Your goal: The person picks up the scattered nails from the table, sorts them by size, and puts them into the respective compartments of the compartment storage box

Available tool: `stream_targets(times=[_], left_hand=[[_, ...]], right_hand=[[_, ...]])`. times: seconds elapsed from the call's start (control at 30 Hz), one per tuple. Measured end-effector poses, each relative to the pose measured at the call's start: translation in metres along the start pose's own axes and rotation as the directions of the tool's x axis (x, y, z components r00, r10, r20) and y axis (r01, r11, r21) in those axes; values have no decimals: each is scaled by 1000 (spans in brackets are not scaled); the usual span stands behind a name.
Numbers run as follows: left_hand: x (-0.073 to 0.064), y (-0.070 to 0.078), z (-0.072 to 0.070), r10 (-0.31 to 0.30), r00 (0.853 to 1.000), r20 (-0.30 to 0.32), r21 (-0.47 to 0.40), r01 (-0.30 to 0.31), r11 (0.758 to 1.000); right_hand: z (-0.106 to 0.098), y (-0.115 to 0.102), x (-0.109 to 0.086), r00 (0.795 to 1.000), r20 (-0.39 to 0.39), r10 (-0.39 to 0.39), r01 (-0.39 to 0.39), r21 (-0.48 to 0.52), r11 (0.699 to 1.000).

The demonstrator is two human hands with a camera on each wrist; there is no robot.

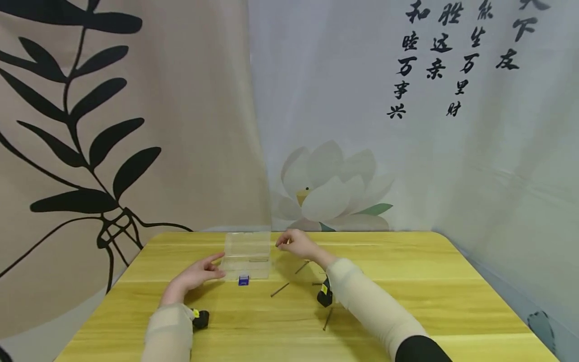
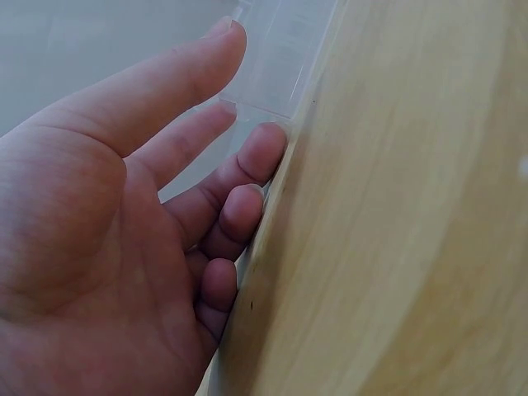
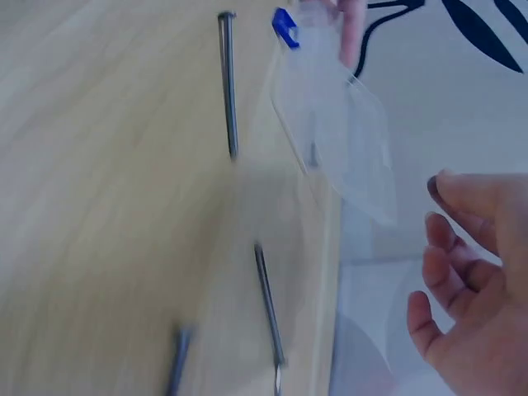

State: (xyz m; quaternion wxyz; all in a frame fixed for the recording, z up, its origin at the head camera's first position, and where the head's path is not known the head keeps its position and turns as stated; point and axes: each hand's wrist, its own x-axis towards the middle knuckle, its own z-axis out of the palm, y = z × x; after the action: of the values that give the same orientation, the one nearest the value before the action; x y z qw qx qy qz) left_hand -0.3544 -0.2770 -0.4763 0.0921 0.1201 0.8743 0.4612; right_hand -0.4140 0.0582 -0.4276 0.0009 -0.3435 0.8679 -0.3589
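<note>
A clear plastic box (image 1: 247, 266) stands near the table's far edge, its lid (image 1: 247, 243) raised at the back and a blue tab (image 1: 243, 280) on its front. One nail (image 1: 258, 260) lies inside. My left hand (image 1: 197, 274) touches the box's left side, thumb and forefinger spread; the left wrist view shows the other fingers loosely bent. To the right of the box, my right hand (image 1: 297, 243) is raised and pinches what looks like a nail (image 3: 433, 190), of which only a dark end shows at the fingertips. Another nail (image 1: 280, 290) lies in front of the box.
More nails lie on the table, one (image 1: 302, 267) below the right hand and one (image 1: 327, 319) nearer the front. A black strap block (image 1: 324, 293) with a yellow mark sits by the right sleeve, another (image 1: 200, 319) by the left. Printed curtains hang behind the wooden table (image 1: 407, 281).
</note>
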Motion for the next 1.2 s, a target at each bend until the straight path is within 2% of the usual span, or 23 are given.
stream_targets(times=[0.23,0.37,0.6,0.7,0.83,1.0,1.2], left_hand=[[-1,4,-2,16,1000,22,15,-16,1000],[-1,4,-4,-2,1000,11,8,2,1000],[0,4,-2,-12,1000,13,7,12,1000],[1,5,0,-11,1000,19,4,11,1000],[2,3,0,0,999,33,10,0,1000],[2,5,-1,26,999,33,43,-27,999],[0,7,0,16,999,32,67,-18,998]], right_hand=[[-29,14,-33,999,0,39,-39,51,998],[-39,25,-51,996,25,80,-82,93,992],[-48,41,-83,993,107,41,-57,151,987],[-52,46,-99,991,120,51,-68,143,987],[-59,52,-116,991,101,85,-98,135,986],[-62,57,-132,989,88,120,-134,177,975],[-56,55,-147,983,162,89,-114,153,982]])
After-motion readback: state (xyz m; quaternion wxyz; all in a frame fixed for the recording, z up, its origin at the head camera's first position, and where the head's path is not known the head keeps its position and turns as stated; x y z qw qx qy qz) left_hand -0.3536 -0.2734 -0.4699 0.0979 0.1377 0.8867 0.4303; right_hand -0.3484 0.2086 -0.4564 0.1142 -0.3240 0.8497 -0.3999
